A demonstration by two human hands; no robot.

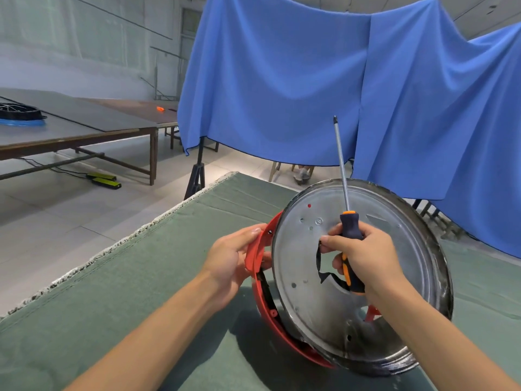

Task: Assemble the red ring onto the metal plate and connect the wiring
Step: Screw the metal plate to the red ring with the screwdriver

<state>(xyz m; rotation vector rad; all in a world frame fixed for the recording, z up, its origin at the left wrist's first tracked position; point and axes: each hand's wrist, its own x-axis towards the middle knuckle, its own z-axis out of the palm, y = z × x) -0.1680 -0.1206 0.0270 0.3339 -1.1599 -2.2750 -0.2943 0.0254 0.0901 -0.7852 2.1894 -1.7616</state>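
A round metal plate (394,277) stands tilted on edge over the green mat, its flat face toward me, with an irregular opening near its middle. Behind it and to its left sits the red ring (263,303), its rim showing along the plate's left and lower edge. My left hand (231,258) grips the red ring's upper left part. My right hand (363,255) holds a screwdriver (349,244) with a black and orange handle, its shaft pointing up, and its fingers hook the edge of the plate's central opening. A black wire shows at that opening.
The green mat (141,292) covers the work table, its frayed edge running along the left. A blue cloth (310,80) hangs behind. A long table (84,128) at far left carries a black ring on a blue coil (21,115).
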